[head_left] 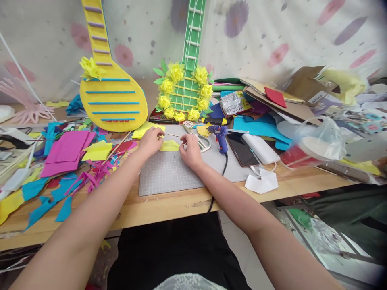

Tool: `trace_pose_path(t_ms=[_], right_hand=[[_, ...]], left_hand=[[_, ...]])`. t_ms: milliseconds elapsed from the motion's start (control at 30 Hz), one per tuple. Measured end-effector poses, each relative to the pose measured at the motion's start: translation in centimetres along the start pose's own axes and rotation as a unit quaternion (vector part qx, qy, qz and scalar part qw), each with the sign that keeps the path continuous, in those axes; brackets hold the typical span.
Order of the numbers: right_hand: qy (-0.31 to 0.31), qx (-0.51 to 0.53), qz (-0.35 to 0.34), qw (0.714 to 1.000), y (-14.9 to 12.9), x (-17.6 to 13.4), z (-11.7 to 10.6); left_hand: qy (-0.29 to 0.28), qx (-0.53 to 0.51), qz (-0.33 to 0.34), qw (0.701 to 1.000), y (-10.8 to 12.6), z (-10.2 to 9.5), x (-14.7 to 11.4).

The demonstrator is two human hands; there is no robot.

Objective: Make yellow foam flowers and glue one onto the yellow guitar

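Note:
A thin wooden stick (pixel 174 135) spans the gap between my hands, just above the grey cutting mat (pixel 169 177). My left hand (pixel 151 141) has its fingers closed at the stick's left end. At the other end, the fingers of my right hand (pixel 190 150) are bent together in a pinch; the fingertips are partly hidden. Below the stick, a small yellow crepe paper piece (pixel 169 146) lies on the mat between both hands. Scissors (pixel 204 143) rest right beside my right hand. A yellow paper stack (pixel 147 129) is behind my left hand.
A blue glue gun (pixel 221 139), a phone (pixel 242 150) and a white power bank (pixel 260 148) lie to the right. Yellow (pixel 113 96) and green (pixel 191 86) instrument-shaped crafts stand behind. Magenta paper (pixel 68 151) and scraps cover the left; a bagged cup (pixel 314 147) stands far right.

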State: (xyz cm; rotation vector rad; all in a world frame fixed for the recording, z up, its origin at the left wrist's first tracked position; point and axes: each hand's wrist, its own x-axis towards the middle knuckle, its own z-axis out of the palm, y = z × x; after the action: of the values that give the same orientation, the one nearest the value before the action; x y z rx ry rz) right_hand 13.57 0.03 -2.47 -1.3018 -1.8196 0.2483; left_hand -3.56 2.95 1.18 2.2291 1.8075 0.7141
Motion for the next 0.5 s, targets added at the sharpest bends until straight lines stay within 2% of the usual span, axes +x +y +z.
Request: trace_pose_path(t_ms=[100,167,233,367,500], right_hand=[[0.016,0.022,0.022,0.999,0.5,0.0,-0.1],[0.023,0.036,0.028,0.999,0.8,-0.1,-0.1],[0.024,0.044,0.031,0.998,1.0,-0.1,-0.2],[0.019,0.046,0.041,0.998,1.0,-0.1,-0.3],[0.012,0.045,0.050,0.998,1.0,-0.1,-0.4]], left_hand=[[-0.084,0.063,0.045,0.993,1.0,-0.1,1.4],[-0.158,0.110,0.105,0.976,1.8,0.1,2.0],[-0.210,0.155,0.134,0.956,2.6,0.4,2.4],[-0.270,0.216,0.082,0.935,3.5,0.3,3.0],[-0.315,0.232,0.045,0.919,3.7,-0.3,3.2]])
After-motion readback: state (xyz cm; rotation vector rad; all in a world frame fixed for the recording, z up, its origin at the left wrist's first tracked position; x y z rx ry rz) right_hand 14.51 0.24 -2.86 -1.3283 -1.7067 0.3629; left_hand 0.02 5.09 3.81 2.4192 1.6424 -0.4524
